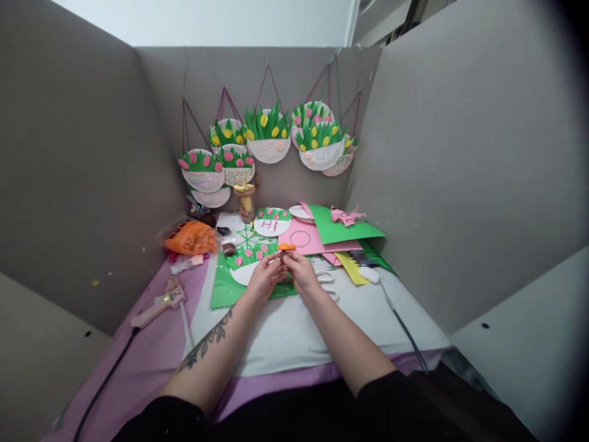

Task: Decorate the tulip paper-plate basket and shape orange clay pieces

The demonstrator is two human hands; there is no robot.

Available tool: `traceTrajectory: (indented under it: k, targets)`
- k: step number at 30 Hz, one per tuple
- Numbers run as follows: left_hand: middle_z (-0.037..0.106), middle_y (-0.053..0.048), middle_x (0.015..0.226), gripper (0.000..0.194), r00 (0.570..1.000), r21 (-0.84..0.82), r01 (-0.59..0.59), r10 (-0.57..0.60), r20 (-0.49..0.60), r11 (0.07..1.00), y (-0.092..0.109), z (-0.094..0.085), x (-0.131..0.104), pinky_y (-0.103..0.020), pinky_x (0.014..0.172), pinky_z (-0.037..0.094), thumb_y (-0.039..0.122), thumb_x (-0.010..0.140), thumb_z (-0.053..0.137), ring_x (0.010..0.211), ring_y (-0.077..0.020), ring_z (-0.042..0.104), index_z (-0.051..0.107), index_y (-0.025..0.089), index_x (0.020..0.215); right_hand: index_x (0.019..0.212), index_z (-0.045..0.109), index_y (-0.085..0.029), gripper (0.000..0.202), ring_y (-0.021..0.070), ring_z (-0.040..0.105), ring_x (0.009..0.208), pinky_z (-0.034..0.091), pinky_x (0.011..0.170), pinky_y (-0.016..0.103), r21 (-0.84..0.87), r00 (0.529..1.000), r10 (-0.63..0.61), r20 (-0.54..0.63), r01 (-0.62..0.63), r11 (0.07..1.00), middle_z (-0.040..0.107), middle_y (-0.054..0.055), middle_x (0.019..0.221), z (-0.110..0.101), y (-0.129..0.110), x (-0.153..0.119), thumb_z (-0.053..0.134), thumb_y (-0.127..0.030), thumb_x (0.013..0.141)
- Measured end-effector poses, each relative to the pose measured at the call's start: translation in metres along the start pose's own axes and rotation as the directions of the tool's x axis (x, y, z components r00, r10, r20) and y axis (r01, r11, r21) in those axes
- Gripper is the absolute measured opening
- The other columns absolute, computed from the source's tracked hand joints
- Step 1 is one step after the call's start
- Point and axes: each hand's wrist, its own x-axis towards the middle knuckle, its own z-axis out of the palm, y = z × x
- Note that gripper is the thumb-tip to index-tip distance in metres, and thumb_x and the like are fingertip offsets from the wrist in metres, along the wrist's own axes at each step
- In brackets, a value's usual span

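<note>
In the middle of the table, my left hand (265, 276) and my right hand (298, 270) meet at the fingertips. Pinched between them is a small thing with an orange top (286, 247) and a brown lower part; its kind is not clear. Just behind and below my hands lies a paper-plate flower basket (242, 274) with green paper grass and pink tulips, partly hidden by my left hand. It rests on a green sheet (221, 298). White-handled scissors (327, 288) lie beside my right wrist.
A pink glue gun (161, 305) with a cord lies at the left, near an orange bag (191, 238). Coloured paper (345, 227) is piled at the back right, behind a white corded device (369, 274). Finished plate baskets (269, 147) hang on the grey partition.
</note>
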Motion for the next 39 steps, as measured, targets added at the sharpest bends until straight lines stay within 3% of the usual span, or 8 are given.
traceTrajectory:
  k: [4,6,10,13,16,21,39]
  targets:
    - [0.063,-0.004,0.086,0.044,0.999,0.049,-0.040,0.041,-0.024,0.998,-0.002,-0.002,0.003,-0.021,0.059,0.047,0.037,0.062,0.078,0.068,-0.0101,0.060,0.059,0.015,0.095,0.068,0.064,-0.017,0.018,0.0103,0.053,0.057,0.042,0.057,0.023,-0.045,0.999,-0.035,0.006,0.036,0.998,0.062,-0.002,0.066,0.000,0.003,0.000,0.072,-0.031,0.061]
    - [0.062,-0.005,0.095,0.043,0.989,0.156,-0.123,0.134,-0.065,0.980,-0.003,-0.005,0.006,-0.022,0.065,0.047,0.039,0.065,0.076,0.078,-0.0124,0.060,0.059,0.016,0.097,0.069,0.064,-0.017,0.017,0.0119,0.055,0.062,0.044,0.062,0.025,-0.105,0.996,-0.084,0.004,0.084,0.991,0.063,-0.002,0.067,-0.002,0.006,0.001,0.070,-0.031,0.063]
    - [0.056,-0.009,0.121,0.050,0.898,0.441,-0.378,0.438,-0.036,0.814,-0.004,-0.014,0.011,-0.032,0.091,0.041,0.034,0.069,0.073,0.113,-0.0205,0.052,0.053,0.021,0.113,0.075,0.067,-0.018,0.014,0.0167,0.058,0.081,0.045,0.078,0.030,-0.311,0.968,-0.245,0.053,0.249,0.917,0.065,0.001,0.079,-0.006,0.008,0.002,0.064,-0.031,0.070]
    - [0.050,-0.010,0.132,0.056,0.836,0.535,-0.493,0.543,0.075,0.686,-0.002,-0.016,0.010,-0.037,0.102,0.032,0.031,0.075,0.068,0.125,-0.0218,0.044,0.044,0.024,0.125,0.082,0.069,-0.019,0.016,0.0208,0.056,0.096,0.046,0.081,0.032,-0.466,0.941,-0.324,0.100,0.332,0.820,0.065,0.005,0.094,-0.006,0.006,0.001,0.062,-0.030,0.073]
    - [0.052,-0.012,0.130,0.056,0.814,0.550,-0.533,0.567,0.126,0.643,0.000,-0.016,0.008,-0.040,0.103,0.029,0.030,0.078,0.065,0.125,-0.0223,0.046,0.039,0.024,0.127,0.085,0.069,-0.019,0.019,0.0227,0.055,0.101,0.048,0.070,0.029,-0.521,0.943,-0.319,0.091,0.318,0.792,0.061,0.008,0.102,-0.005,0.004,-0.001,0.062,-0.030,0.072]
    - [0.056,-0.013,0.125,0.055,0.803,0.507,-0.563,0.577,0.150,0.653,0.002,-0.012,0.007,-0.041,0.102,0.032,0.030,0.077,0.065,0.121,-0.0225,0.049,0.040,0.022,0.125,0.086,0.069,-0.022,0.018,0.0217,0.054,0.103,0.048,0.065,0.026,-0.538,0.943,-0.322,0.081,0.313,0.782,0.059,0.007,0.105,-0.004,0.006,-0.001,0.061,-0.028,0.070]
    - [0.059,-0.011,0.115,0.057,0.822,0.431,-0.547,0.558,0.113,0.718,-0.001,-0.013,0.008,-0.038,0.101,0.036,0.030,0.076,0.067,0.114,-0.0207,0.054,0.039,0.022,0.126,0.085,0.069,-0.022,0.018,0.0210,0.055,0.100,0.048,0.066,0.027,-0.535,0.943,-0.322,0.086,0.316,0.783,0.059,0.006,0.102,0.000,0.006,-0.003,0.060,-0.026,0.071]
